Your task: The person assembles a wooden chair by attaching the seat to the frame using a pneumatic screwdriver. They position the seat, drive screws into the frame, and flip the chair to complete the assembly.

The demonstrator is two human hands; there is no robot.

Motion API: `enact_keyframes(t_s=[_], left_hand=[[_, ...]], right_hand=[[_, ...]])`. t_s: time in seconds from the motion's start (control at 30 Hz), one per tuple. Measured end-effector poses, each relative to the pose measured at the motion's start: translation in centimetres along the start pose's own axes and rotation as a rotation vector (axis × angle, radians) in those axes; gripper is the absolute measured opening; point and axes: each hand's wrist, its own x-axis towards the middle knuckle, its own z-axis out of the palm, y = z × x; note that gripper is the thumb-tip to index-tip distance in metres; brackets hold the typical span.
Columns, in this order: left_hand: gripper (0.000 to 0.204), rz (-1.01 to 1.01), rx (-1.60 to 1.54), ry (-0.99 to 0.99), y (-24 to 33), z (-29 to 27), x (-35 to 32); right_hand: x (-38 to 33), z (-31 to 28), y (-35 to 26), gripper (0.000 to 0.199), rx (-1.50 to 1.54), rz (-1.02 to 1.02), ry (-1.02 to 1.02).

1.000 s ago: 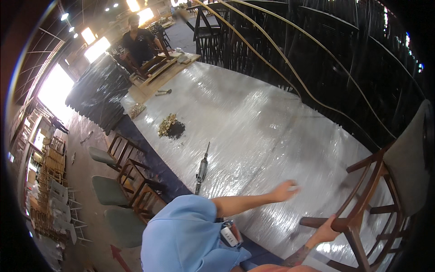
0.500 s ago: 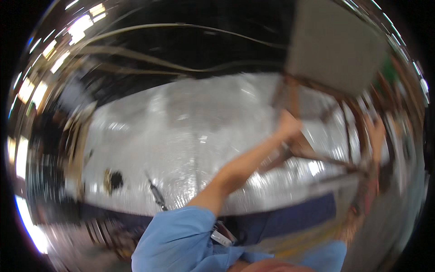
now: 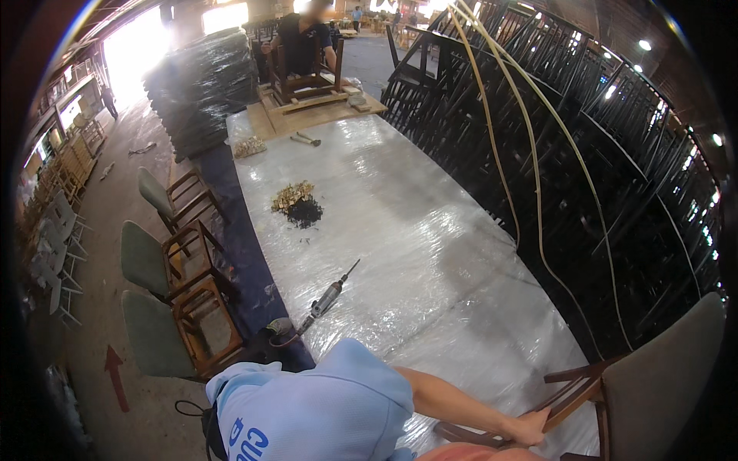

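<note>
Only one hand shows, gripping the wooden chair, partly cropped.

- This is a furniture workshop, a big hall centred on a long worktable wrapped in clear plastic film.
- On the worktable lie a power screwdriver, a heap of screws and a hammer.
- Left of the worktable stand wooden chairs with green padded backs.
- Right of it, dark chair frames are stacked high.
- At its far end, another person works on a chair.
</note>
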Motion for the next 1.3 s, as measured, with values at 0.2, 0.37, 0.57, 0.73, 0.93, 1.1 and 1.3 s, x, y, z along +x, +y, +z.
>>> enact_keyframes(t_s=[0.2, 0.37, 0.57, 0.73, 0.93, 1.1, 1.3], left_hand=[[0.089, 0.355, 0.075, -0.027, -5.9, -4.0, -6.7], [0.091, 0.279, 0.082, -0.253, -1.4, -15.3, -16.8], [0.089, 0.467, 0.241, -0.116, 3.5, -31.9, -31.0], [0.055, 0.491, 0.399, 0.085, 7.3, -48.6, -46.7], [0.061, 0.416, 0.471, 0.457, 13.0, -63.1, -63.2], [0.053, 0.241, 0.524, 0.653, 14.9, -75.0, -68.8], [0.033, -0.042, 0.48, 0.625, 7.2, -94.7, -65.8]], right_hand=[[-10.2, 2.4, -1.9, 0.04, 0.164, 0.096, -0.025], [-20.3, 5.4, -5.1, 0.04, 0.3, 0.159, -0.032], [-37.5, 7.7, -9.6, 0.039, 0.383, 0.231, -0.033], [-52.0, 7.9, -15.3, 0.038, 0.436, 0.284, -0.034], [-60.9, 16.1, -29.5, 0.034, 0.351, 0.051, -0.242], [-63.8, 25.7, -37.7, 0.036, 0.409, -0.04, -0.567], [-66.5, 41.1, -40.4, 0.044, 0.234, -0.063, -0.849]])
